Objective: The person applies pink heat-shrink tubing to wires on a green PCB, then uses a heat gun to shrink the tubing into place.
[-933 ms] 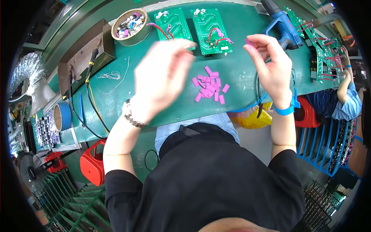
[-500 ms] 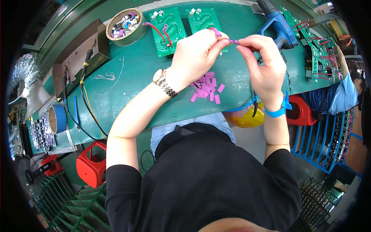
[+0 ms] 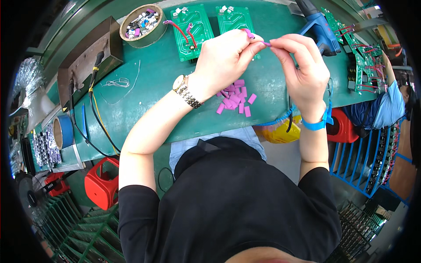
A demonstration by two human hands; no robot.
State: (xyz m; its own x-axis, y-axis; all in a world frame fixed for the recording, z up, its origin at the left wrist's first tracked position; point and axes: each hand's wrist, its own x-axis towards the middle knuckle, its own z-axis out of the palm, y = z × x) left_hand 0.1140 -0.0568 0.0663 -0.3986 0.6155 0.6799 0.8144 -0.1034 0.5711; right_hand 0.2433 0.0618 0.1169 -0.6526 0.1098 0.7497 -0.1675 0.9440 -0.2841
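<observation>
Right hand (image 3: 305,65): fingers clamped on purple sleeve (image 3: 268,44), half-hidden. Left hand (image 3: 224,55): fingers together, grip unclear, partly covering green board (image 3: 237,21).

Head-worn, the wide fisheye looks down over the black shirt (image 3: 245,188) onto the table (image 3: 272,87) at close range, its near edge mid-picture.

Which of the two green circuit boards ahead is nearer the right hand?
The right circuit board, its lower part mostly behind the left hand; the left board sits nearer the round tub.
</observation>
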